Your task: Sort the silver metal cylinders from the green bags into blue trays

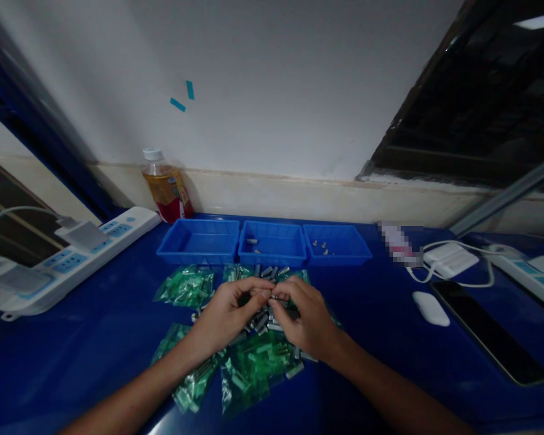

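Observation:
My left hand (229, 311) and my right hand (306, 317) meet over a heap of small silver metal parts (263, 320) on the blue table. Both hands pinch together at one small metal part (272, 296) held between the fingertips. Several green plastic bags of parts (254, 365) lie under and around my hands, with another bag (185, 285) to the left. Behind the heap stand three blue trays: the left tray (199, 241) looks bare, the middle tray (272, 243) holds a few metal pieces, and the right tray (338, 244) holds several small ones.
A drink bottle (165, 187) stands against the wall at the back left. A white power strip (68, 257) with plugs lies on the left. At the right are a white charger with cable (451, 260), a white oval case (430, 308), a black phone (487, 329) and another power strip (532, 275).

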Motion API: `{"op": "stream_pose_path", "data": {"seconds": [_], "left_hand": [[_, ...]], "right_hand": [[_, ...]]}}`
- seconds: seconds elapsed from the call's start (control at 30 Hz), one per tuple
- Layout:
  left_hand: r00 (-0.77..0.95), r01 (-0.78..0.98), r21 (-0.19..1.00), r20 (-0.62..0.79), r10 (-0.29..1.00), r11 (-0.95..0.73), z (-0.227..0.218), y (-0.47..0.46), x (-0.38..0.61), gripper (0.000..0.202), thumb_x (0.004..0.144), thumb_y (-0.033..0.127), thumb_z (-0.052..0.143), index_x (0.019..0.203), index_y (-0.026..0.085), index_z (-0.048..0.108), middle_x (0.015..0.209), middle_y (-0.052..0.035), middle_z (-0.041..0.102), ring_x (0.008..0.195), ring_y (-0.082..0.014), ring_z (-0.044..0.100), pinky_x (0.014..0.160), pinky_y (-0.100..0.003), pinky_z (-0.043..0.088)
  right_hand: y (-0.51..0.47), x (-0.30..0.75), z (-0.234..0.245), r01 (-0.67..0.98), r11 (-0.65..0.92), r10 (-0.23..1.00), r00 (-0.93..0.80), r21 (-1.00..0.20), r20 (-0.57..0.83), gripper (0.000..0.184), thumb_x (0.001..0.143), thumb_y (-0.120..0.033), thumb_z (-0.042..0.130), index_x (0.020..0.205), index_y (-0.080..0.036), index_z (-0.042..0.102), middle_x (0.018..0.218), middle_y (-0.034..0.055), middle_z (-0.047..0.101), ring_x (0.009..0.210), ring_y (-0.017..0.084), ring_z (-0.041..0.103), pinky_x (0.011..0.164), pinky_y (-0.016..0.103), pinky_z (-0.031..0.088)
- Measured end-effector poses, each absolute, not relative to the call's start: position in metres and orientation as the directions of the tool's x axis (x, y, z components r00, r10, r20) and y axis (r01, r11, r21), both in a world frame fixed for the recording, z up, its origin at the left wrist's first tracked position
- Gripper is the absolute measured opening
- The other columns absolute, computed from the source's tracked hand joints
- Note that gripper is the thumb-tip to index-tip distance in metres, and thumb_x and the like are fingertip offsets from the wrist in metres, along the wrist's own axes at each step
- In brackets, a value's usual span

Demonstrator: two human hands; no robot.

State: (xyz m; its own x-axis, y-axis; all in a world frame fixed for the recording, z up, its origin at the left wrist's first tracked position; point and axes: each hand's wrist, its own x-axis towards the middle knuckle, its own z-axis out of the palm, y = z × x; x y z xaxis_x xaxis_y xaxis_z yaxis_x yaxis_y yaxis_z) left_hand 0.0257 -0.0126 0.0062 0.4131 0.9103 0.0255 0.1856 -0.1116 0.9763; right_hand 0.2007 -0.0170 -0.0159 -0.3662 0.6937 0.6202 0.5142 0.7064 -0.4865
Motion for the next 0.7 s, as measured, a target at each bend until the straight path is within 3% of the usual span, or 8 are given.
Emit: {"op": "stream_pose_path", "data": {"seconds": [0.4,0.6,0.7], "left_hand": [[0.625,0.319,0.831,0.176,0.76,-0.455,0.044,0.013,0.018,0.018,0.088,0.027,0.051,0.094,0.017,0.065,0.089,-0.0022,0.071,0.079,-0.0134,0.064,0.071,-0.025,0.049],[0.61,0.311,0.796,0.252,0.751,-0.519,0.052,0.014,0.023,0.017,0.086,0.026,0.052,0.089,0.017,0.066,0.081,-0.002,0.07,0.074,-0.0131,0.063,0.067,-0.025,0.05],[0.662,0.339,0.747,0.242,0.709,-0.572,0.066,0.015,0.02,0.02,0.087,0.027,0.05,0.095,0.018,0.066,0.08,-0.0019,0.069,0.072,-0.0133,0.063,0.065,-0.025,0.05]], "right_hand": [[-0.019,0.195,-0.01,0.477,0.728,0.619,-0.148,-0.493,0.771,0.012,0.082,-0.011,0.057,0.086,-0.022,0.054,0.072,0.0003,0.062,0.063,0.012,0.06,0.059,0.023,0.048],[-0.018,0.197,0.002,0.492,0.72,0.619,-0.134,-0.49,0.774,0.012,0.081,-0.011,0.057,0.087,-0.021,0.056,0.071,0.0004,0.063,0.061,0.012,0.059,0.058,0.024,0.048],[-0.017,0.197,0.006,0.472,0.722,0.628,-0.14,-0.506,0.766,0.011,0.082,-0.011,0.056,0.088,-0.02,0.056,0.074,0.002,0.063,0.065,0.013,0.059,0.061,0.025,0.049]]}}
